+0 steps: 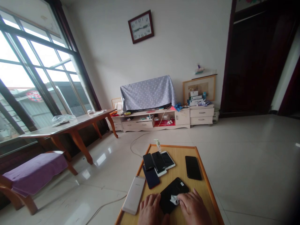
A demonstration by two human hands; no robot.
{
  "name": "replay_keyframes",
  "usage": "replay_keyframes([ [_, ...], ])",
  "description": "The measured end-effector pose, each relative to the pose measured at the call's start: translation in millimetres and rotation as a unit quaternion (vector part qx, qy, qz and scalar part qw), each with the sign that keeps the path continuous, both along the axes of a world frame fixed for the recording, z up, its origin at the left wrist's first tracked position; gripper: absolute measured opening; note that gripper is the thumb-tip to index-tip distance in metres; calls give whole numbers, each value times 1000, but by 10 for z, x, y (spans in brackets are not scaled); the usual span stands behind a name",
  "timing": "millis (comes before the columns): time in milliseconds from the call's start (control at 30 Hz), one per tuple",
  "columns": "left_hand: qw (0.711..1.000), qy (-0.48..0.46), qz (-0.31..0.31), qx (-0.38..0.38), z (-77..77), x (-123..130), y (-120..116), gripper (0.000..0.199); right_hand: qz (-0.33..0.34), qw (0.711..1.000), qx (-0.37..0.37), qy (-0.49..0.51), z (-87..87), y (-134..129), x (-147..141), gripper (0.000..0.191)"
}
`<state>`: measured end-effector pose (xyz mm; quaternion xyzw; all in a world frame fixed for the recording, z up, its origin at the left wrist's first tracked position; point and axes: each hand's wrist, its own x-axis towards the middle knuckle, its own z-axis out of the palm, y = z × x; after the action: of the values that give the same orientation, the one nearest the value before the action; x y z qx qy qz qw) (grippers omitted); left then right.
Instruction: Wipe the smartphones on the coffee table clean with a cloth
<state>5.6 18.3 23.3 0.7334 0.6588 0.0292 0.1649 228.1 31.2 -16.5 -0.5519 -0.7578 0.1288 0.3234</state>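
Head view: on a wooden counter (180, 162), the left hand (151, 209) lies open against a black smartphone (173, 190) — the right hand (193, 206) curls closed on a white tissue (174, 200) pressed to the phone, with a cluster of smartphones (157, 162) just beyond.

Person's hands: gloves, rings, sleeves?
The left hand and right hand are bare: no gloves, and no rings show. The wrists run off the bottom of the view, so no sleeves or cuffs are visible.
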Motion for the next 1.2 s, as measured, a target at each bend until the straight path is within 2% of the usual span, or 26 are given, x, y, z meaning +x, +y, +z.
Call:
replay_keyframes([
  [100, 1000, 1, -3, 13, 42, 21, -25, 78, -34, 993, -33, 107, 84, 19, 11, 30],
  [233, 999, -3, -1, 35, 56, 30, -49, 76, -19, 961, -110, 254, 192, 86, 37, 36],
  [333, 999, -13, -3, 50, 38, 22, -61, 75, 0, 948, -150, 280, 238, 177, 67, 38],
  [500, 998, -18, -7, 57, 8, 9, -58, 75, -58, 975, -161, 143, 160, 298, 38, 25],
  [633, 998, -16, -7, 54, 11, 17, -46, 75, -97, 993, -66, 27, 106, 321, -108, 19],
  [767, 999, -14, -3, 49, 33, 26, -46, 74, -84, 995, -22, -53, 116, 260, -275, 29],
  [900, 999, -19, -1, 41, 32, 5, -46, 75, -39, 997, -4, -70, 73, 171, -351, 38],
  [1067, 999, -25, 3, 25, 1, -33, -27, 76, -48, 990, 31, -127, -91, 142, -308, 46],
  [1200, 999, -29, 4, 18, -30, -50, -4, 76, -35, 987, 65, -142, -330, 112, -309, 47],
])
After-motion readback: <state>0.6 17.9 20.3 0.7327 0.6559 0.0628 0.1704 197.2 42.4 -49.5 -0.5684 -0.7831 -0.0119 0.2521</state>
